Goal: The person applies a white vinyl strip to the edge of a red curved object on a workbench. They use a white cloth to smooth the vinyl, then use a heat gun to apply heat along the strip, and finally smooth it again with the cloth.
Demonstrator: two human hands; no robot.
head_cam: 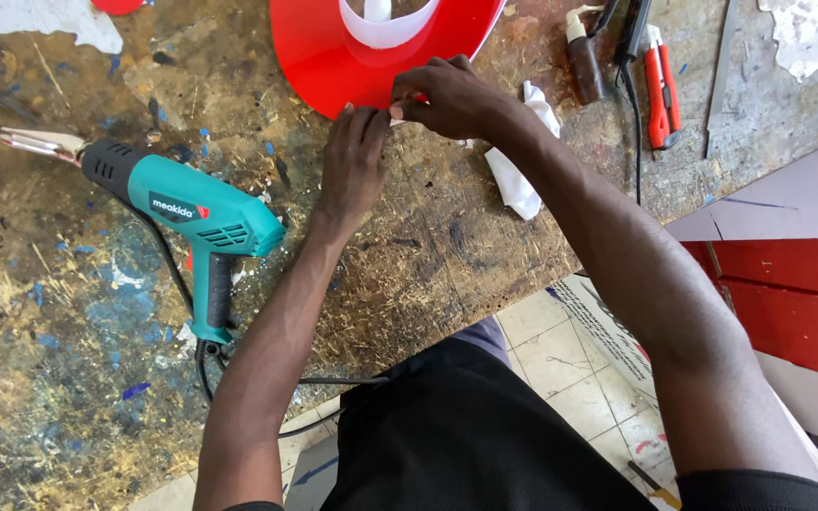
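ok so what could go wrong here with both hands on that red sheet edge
The heat gun lies close beside the left hand; if its nozzle is hot, a forearm could brush it. Its cord hangs off the bench edge across the lap and could snag. The right hand fingertips pinch the red sheet rim, which may cut.
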